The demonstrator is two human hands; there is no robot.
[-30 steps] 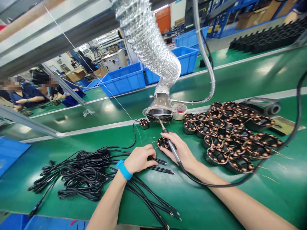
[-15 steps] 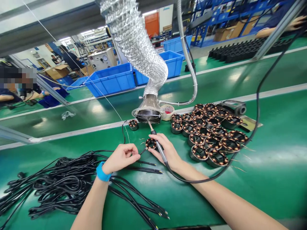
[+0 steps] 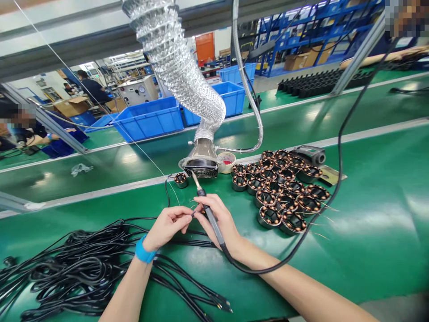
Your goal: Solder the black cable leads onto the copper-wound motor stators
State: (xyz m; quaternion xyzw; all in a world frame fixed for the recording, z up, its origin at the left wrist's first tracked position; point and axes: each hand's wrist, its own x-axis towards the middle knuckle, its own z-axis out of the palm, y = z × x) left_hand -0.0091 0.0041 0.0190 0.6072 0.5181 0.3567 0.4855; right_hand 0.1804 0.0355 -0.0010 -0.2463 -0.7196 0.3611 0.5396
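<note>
My right hand (image 3: 219, 221) is closed around a soldering iron (image 3: 212, 219), whose tip points up and away toward the fume hood (image 3: 201, 156). Its thumb and fingertips meet those of my left hand (image 3: 169, 227). The left hand, with a blue wristband (image 3: 145, 250), is closed in a pinch on the dark end of a black cable (image 3: 193, 214). A stator with copper windings (image 3: 203, 209) is mostly hidden behind the right fingers. Just beyond the hands stands another stator (image 3: 181, 180) with a black cable attached.
Many stators (image 3: 278, 188) stand in rows at the right. A heap of black cables (image 3: 87, 264) covers the left of the green bench. Beside the hood sits a small round tub (image 3: 227, 162). Blue bins (image 3: 150, 118) stand behind; co-workers are at the far sides.
My right fingers have come together with the left ones and now cover most of the stator. The iron's tip has shifted left, and the view has turned slightly.
</note>
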